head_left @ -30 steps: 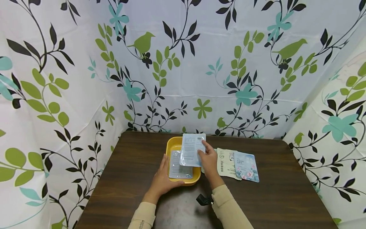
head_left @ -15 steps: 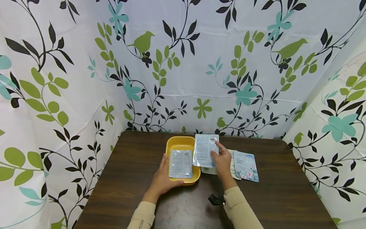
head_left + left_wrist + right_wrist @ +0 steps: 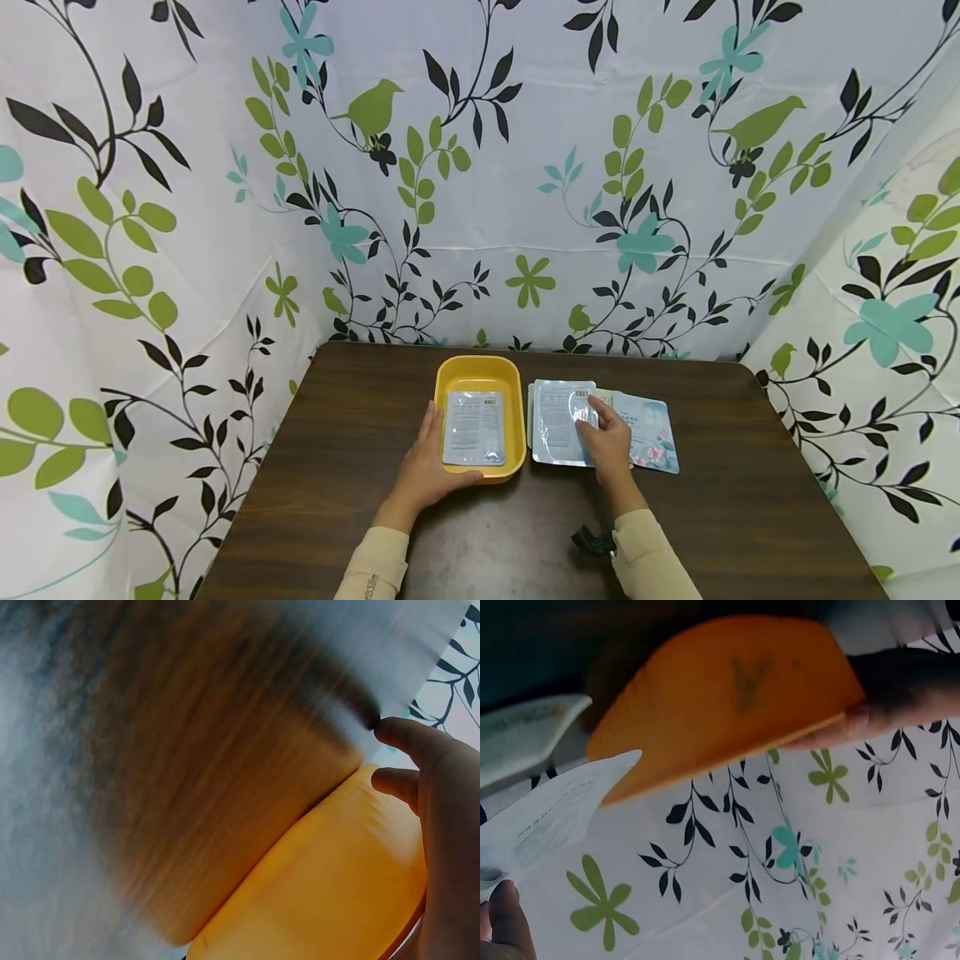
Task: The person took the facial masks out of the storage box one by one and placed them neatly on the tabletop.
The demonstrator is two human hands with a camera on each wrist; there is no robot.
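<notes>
My left hand rests against the near left corner of a yellow plastic tray, fingers along its left side and thumb along the front. In the left wrist view, fingertips lie near the tray's outer wall. One flat silvery sachet with fine print and a barcode lies inside the tray. To the tray's right, my right hand pinches the right edge of a similar glossy sachet, thumb on top, low over other packets. In the right wrist view this held sachet bends upward toward its free corner.
A pale blue floral packet lies to the right, partly under the right hand. The edge of a pale green packet shows beneath the held sachet. A patterned cloth rises behind the dark wooden table.
My right hand has carried the sachet rightward from over the tray and down onto the packets beside it. The sachet in the tray is now uncovered. My left hand has stayed at the tray.
</notes>
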